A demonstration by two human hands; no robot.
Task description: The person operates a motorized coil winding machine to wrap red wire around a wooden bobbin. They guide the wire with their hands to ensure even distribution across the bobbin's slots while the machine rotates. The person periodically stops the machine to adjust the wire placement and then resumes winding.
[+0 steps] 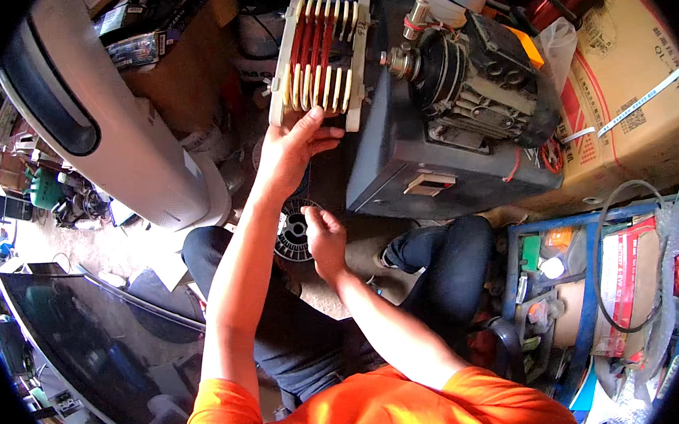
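A coil-winding former (322, 90) with cream ribbed slots and pale end bars stands in front of me, reddish-brown wire wound in its slots. My left hand (291, 152) is closed at its near edge, with the thumb on the ribs and the fingers curled beneath. Lower down, in front of my lap, my right hand (327, 241) is closed in a pinch. Whatever it holds is too fine to make out. Just behind that hand a black wire spool (292, 233) rests between my legs.
An electric motor (477, 81) sits on a grey metal housing (382, 149), its shaft pointing toward the former. Further right are a large cardboard box (625, 86) and a blue crate (592, 228) of parts. A tall grey appliance (120, 110) and a dark glossy panel (102, 334) stand left.
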